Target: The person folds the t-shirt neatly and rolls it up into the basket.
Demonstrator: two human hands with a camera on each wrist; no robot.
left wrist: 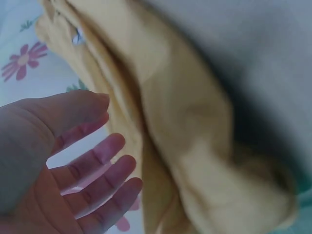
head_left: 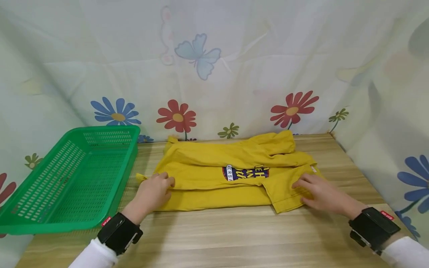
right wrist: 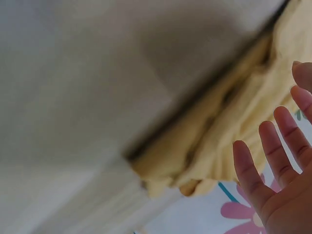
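A yellow T-shirt (head_left: 214,197) with a dark blue and white print lies loosely folded and wrinkled across the table. Over its left end is my left hand (head_left: 154,191); the left wrist view shows that hand's fingers (left wrist: 105,183) apart from the thumb, with nothing held between them. My right hand (head_left: 321,193) is at the shirt's right end, by a sleeve (head_left: 285,193) that points toward me. In the right wrist view its fingers (right wrist: 278,151) are spread and hold no cloth. Whether either hand touches the shirt, I cannot tell.
A green plastic basket (head_left: 115,193) with slotted walls stands on the left of the wooden table (head_left: 234,238), close to my left forearm. Behind and at both sides hangs a white curtain (head_left: 234,96) printed with flowers and a butterfly.
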